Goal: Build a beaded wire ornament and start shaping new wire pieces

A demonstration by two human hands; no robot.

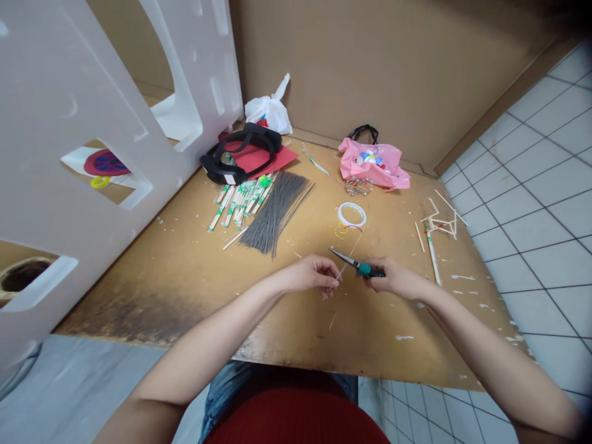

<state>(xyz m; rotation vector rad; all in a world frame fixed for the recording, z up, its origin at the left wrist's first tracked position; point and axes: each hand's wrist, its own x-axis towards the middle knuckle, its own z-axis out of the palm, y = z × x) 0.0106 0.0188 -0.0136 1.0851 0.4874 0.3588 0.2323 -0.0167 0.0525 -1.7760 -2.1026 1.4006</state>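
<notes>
My left hand (pixel 317 274) is closed in a pinch on a thin stick (pixel 348 260) that slants up to the right over the brown board. My right hand (pixel 393 277) grips small pliers with teal handles (pixel 356 265), their dark jaws pointing left and meeting the stick just above my left fingers. Both hands hover close together near the front middle of the tabletop (pixel 185 271).
A fanned bundle of thin grey sticks (pixel 275 213) and wrapped chopsticks (pixel 240 200) lie behind. A white tape roll (pixel 352 214), a pink bag (pixel 374 165), a small stick frame (pixel 439 225), a black strap on red paper (pixel 240 153) and white foam panels (pixel 69 123) surround the work area.
</notes>
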